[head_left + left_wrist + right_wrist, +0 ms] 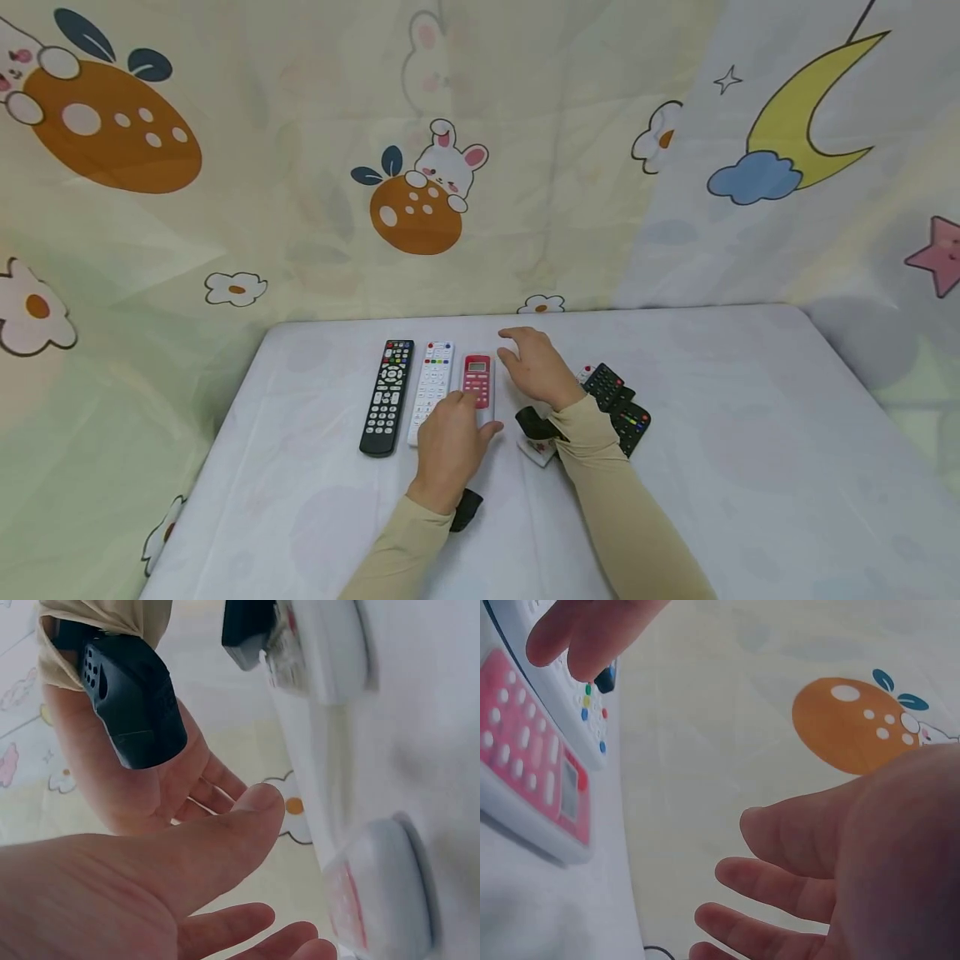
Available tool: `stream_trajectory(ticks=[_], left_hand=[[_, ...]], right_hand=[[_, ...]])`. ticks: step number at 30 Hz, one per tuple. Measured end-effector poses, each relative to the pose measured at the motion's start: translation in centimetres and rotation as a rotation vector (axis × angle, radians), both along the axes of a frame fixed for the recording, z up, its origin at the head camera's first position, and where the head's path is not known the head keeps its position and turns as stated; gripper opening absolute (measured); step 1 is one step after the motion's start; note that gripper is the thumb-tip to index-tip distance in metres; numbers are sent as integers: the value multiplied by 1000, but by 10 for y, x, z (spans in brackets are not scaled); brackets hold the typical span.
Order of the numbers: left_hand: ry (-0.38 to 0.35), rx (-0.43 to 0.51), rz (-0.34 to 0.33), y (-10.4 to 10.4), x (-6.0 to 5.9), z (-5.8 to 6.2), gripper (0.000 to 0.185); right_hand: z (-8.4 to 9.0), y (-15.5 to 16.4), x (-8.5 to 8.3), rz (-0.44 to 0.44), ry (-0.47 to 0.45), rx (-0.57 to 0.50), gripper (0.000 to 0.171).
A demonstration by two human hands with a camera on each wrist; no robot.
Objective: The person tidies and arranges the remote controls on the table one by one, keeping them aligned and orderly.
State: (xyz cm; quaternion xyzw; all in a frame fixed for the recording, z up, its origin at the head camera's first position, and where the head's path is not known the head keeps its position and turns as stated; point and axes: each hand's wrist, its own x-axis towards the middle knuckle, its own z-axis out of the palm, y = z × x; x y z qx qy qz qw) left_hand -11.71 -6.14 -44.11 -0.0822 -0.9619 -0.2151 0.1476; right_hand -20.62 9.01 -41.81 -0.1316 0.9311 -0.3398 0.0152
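A pink-and-white remote control [477, 375] with a small display lies on the table, the rightmost of three remotes in a row. Over its lower end my left hand [450, 446] hovers with loosely bent fingers and thumb spread out to the right. To its upper right is my right hand [536, 367], thumb and fingers apart with nothing between them. In the right wrist view, left-hand fingers [592, 634] hang above the remotes. A white remote [431, 379] with colored buttons lies beside the pink one, and a long black remote [386, 400] is at the row's left end.
Right of the row, partly behind my right forearm, several remotes overlap in a pile, among them a black one [632, 423] and another black one [603, 383]. A white remote's end [537, 452] shows below the right wrist. A patterned curtain [300, 208] hangs behind the table [750, 433].
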Motion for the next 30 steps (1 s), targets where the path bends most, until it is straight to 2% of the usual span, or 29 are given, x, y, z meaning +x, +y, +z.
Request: stream_trajectory(ticks=[6, 16, 24, 30], left_hand=[[-17, 30, -27, 7, 1, 5, 47], [-54, 8, -85, 20, 2, 10, 53], [-77, 6, -153, 29, 4, 12, 55], [-101, 16, -198, 35, 5, 14, 57]], right_hand=[[2, 15, 4, -9, 38, -9, 41], [2, 47, 10, -51, 55, -5, 41], [4, 74, 16, -91, 31, -15, 44], [5, 91, 18, -139, 1, 16, 46]])
